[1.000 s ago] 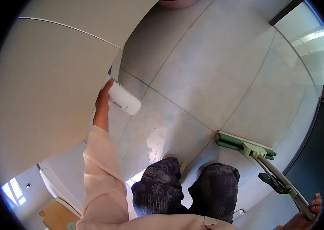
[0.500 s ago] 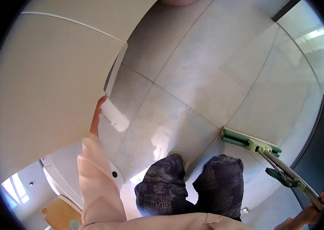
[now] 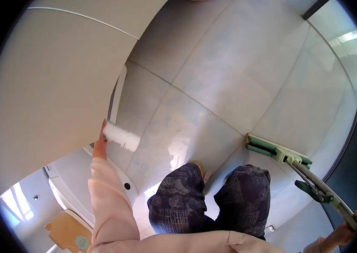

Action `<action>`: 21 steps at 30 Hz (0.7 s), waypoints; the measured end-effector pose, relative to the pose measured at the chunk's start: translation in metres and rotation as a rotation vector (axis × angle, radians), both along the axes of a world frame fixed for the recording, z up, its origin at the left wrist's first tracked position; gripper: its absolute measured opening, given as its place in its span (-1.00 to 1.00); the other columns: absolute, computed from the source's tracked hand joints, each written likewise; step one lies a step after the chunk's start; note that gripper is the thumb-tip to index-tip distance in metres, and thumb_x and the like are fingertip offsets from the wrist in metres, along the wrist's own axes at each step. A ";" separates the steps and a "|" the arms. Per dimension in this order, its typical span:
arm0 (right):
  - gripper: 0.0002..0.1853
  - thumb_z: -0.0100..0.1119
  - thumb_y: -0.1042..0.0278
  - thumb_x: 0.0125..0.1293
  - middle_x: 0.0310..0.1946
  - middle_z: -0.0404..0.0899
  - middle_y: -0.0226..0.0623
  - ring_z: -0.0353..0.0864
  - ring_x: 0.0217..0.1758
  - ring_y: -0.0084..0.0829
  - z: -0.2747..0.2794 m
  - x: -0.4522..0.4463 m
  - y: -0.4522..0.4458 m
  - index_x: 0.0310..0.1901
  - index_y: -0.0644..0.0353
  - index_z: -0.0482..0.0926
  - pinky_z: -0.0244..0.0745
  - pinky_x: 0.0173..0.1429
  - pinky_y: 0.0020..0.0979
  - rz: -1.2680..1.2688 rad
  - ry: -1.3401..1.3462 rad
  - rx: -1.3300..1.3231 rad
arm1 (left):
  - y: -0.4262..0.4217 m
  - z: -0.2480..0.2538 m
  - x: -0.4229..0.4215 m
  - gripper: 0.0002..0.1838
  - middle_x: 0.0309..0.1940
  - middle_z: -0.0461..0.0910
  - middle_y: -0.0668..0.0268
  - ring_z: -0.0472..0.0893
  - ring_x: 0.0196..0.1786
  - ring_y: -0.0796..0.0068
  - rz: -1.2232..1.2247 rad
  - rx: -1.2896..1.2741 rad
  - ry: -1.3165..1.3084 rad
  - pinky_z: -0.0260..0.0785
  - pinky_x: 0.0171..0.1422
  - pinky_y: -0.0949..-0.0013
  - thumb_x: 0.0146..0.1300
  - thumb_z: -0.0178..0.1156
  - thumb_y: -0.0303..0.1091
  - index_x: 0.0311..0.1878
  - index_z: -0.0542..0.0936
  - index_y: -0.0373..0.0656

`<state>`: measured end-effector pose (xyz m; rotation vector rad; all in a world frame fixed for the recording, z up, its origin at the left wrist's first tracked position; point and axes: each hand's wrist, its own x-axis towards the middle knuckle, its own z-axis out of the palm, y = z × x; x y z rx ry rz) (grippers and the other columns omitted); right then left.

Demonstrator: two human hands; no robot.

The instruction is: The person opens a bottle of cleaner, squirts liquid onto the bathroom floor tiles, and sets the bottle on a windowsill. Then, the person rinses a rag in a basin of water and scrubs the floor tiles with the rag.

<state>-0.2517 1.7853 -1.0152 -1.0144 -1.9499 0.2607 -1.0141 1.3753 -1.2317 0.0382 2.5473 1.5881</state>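
My left hand (image 3: 100, 144) is at the edge of a large pale panel (image 3: 60, 88), closed on a white brush (image 3: 121, 137) with bristles along its edges. Part of that hand is hidden behind the panel. The brush points right, over the floor tiles. At the lower right, my right hand (image 3: 353, 223) wraps around the metal handle of a sponge mop (image 3: 324, 185). The mop's green head (image 3: 277, 152) rests on the floor, with a green lever partway up the handle.
A white appliance or cabinet (image 3: 106, 185) with a black dot stands under my left arm. An orange-brown board (image 3: 68, 230) is at the lower left. Wet shine shows on the grey tiled floor (image 3: 212, 97). Dark glossy furniture (image 3: 351, 164) stands at the right.
My left hand has come down toward me along the panel edge, and the brush has turned closer to level. The mop and my right hand have hardly shifted.
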 end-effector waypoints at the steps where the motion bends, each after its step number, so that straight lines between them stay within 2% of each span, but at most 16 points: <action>1: -0.79 -0.03 0.18 0.35 -0.46 0.42 -0.18 0.50 -0.26 -0.39 0.002 0.019 0.005 -0.35 0.07 0.50 0.33 0.27 -0.04 0.059 -0.063 -0.058 | -0.021 -0.005 0.005 -0.35 -0.06 0.51 0.32 0.51 -0.08 0.41 0.047 0.045 -0.050 0.36 -0.02 0.40 -0.04 0.43 -0.18 0.13 0.42 -0.15; 3: -0.75 -0.03 0.15 0.36 -0.37 0.52 -0.12 0.57 -0.17 -0.35 -0.004 0.046 0.012 -0.27 0.11 0.56 0.33 0.28 -0.02 0.116 -0.126 -0.123 | -0.043 -0.002 0.028 -0.31 0.01 0.51 0.30 0.53 -0.01 0.37 0.076 0.074 -0.077 0.39 0.05 0.38 -0.02 0.42 -0.19 0.18 0.40 -0.17; 4: -0.69 -0.04 0.11 0.37 -0.22 0.56 -0.07 0.58 -0.03 -0.28 -0.007 0.056 0.014 -0.15 0.16 0.57 0.30 0.30 0.02 0.049 -0.110 -0.099 | -0.047 0.001 0.039 -0.31 0.01 0.51 0.30 0.53 -0.01 0.37 0.074 0.067 -0.079 0.39 0.05 0.38 -0.02 0.42 -0.19 0.18 0.40 -0.17; 6: -0.61 -0.05 0.08 0.38 -0.06 0.60 -0.02 0.58 0.10 -0.21 -0.011 0.055 0.014 -0.03 0.22 0.58 0.28 0.32 0.06 -0.021 -0.096 -0.082 | -0.038 0.009 0.062 -0.31 -0.05 0.54 0.26 0.54 -0.02 0.37 -0.122 -0.118 0.077 0.42 0.05 0.32 -0.06 0.44 -0.31 0.17 0.38 -0.21; 9: -0.53 -0.05 0.08 0.39 0.13 0.48 0.02 0.47 0.23 -0.12 -0.015 0.058 0.016 0.12 0.32 0.49 0.22 0.33 0.13 -0.119 -0.053 -0.028 | 0.000 0.013 0.082 -0.34 -0.05 0.54 0.23 0.54 -0.01 0.38 -0.255 -0.176 0.002 0.39 0.09 0.33 -0.02 0.42 -0.28 0.17 0.40 -0.23; 14: -0.63 -0.09 0.08 0.35 -0.24 0.45 -0.05 0.47 -0.14 -0.16 0.000 0.000 0.004 -0.19 0.28 0.49 0.35 0.07 0.04 -0.027 0.185 -0.012 | 0.089 -0.001 0.091 -0.38 -0.12 0.57 0.23 0.56 -0.04 0.35 -0.408 -0.137 -0.219 0.39 0.07 0.29 -0.04 0.43 -0.26 0.09 0.44 -0.25; 16: -0.63 -0.11 0.08 0.34 -0.39 0.44 -0.08 0.47 -0.29 -0.18 0.009 -0.033 -0.003 -0.31 0.27 0.48 0.40 -0.04 0.01 0.027 0.292 0.001 | 0.115 -0.013 0.082 -0.36 -0.14 0.58 0.23 0.58 -0.07 0.35 -0.430 -0.117 -0.220 0.43 -0.01 0.29 -0.07 0.44 -0.19 0.08 0.44 -0.23; 18: -0.61 -0.13 0.08 0.32 -0.54 0.43 -0.10 0.48 -0.44 -0.20 0.019 -0.055 -0.005 -0.43 0.26 0.48 0.45 -0.14 -0.03 0.075 0.368 -0.006 | 0.160 -0.027 0.073 -0.34 -0.17 0.60 0.24 0.62 -0.15 0.37 -0.361 -0.082 -0.277 0.47 -0.12 0.29 -0.10 0.46 -0.16 0.07 0.44 -0.19; 20: -0.57 -0.14 0.07 0.30 -0.69 0.42 -0.13 0.48 -0.59 -0.22 0.024 -0.074 -0.008 -0.55 0.24 0.48 0.51 -0.25 -0.06 0.101 0.407 -0.007 | 0.189 -0.031 0.065 -0.41 -0.14 0.60 0.20 0.61 -0.10 0.30 -0.293 -0.077 -0.367 0.50 -0.08 0.21 -0.04 0.43 -0.31 0.07 0.42 -0.21; 21: -0.58 -0.17 0.09 0.30 -0.69 0.42 -0.19 0.48 -0.60 -0.25 0.027 -0.079 -0.008 -0.53 0.22 0.51 0.50 -0.22 -0.09 0.104 0.368 0.018 | 0.198 -0.035 0.059 -0.39 -0.13 0.60 0.23 0.62 -0.13 0.32 -0.314 -0.091 -0.383 0.48 -0.10 0.21 -0.05 0.44 -0.27 0.08 0.42 -0.17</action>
